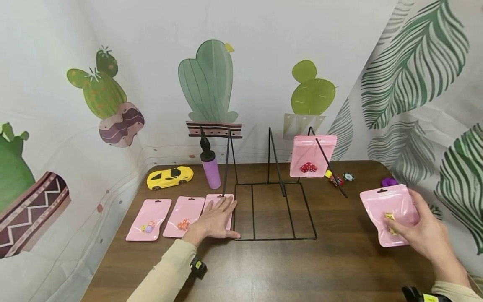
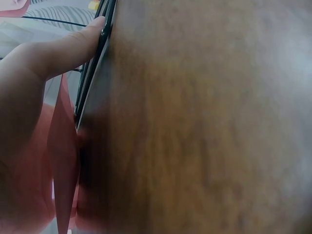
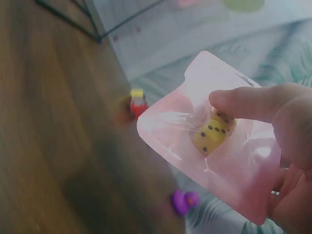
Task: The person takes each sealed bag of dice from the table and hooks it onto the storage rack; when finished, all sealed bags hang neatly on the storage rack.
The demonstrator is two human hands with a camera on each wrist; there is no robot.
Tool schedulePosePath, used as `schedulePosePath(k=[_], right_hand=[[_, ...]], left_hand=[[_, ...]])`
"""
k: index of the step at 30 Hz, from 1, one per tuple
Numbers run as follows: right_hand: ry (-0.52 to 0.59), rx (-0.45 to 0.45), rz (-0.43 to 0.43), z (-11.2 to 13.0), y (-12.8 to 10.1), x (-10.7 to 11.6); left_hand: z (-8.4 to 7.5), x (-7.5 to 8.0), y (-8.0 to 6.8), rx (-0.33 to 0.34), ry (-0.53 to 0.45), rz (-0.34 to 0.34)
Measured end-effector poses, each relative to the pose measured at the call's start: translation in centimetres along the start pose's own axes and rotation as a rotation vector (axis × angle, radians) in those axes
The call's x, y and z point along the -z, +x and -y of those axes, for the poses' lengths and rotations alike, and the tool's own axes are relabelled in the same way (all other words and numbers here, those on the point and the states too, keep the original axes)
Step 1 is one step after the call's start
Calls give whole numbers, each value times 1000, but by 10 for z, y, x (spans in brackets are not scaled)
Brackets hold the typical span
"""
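Right hand (image 1: 426,235) pinches pink pouch (image 1: 388,209) of yellow dice (image 3: 210,134), off table at 4 o'clock. Light, floppy, probably slick; grip over dice. Left hand (image 1: 215,220) flat on table pouch (image 1: 219,200).

No words, labels or brand names are showing legibly anywhere. The only signs are the black pips on the yellow dice (image 3: 213,133) sitting inside the pink pouch (image 3: 229,161) at centre right of the right wrist view.
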State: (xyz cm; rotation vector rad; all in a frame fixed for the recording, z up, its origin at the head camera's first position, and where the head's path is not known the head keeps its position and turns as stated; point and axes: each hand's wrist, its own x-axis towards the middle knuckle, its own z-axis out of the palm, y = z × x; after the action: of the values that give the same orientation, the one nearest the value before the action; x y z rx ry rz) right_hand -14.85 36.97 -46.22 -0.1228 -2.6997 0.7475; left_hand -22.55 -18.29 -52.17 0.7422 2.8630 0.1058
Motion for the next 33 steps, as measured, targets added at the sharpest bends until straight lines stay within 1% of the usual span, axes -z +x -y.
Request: schedulePosePath(k=[5,9,13,18,24,27,33], right_hand=[[55,107,-37,23,-3,5],[92,173,-28,41,-9,4],[103,209,-9,58,-16,1],[154,277,35,80,-28,-8],[223,345,86,105,-40,-26],[253,400,86,115,-44,-32],[303,522,42,129,-49,-37]], left_hand=[[-1,-3,1,1,-9,1],[-3,-6,0,10,-13,6],[-4,-8,0,12,-16,9],[-5,-9,1,5,-19,4],[-1,-7,0,20,1,14],[2,-5,0,20,8,15],[4,-1,5,2,16,11]])
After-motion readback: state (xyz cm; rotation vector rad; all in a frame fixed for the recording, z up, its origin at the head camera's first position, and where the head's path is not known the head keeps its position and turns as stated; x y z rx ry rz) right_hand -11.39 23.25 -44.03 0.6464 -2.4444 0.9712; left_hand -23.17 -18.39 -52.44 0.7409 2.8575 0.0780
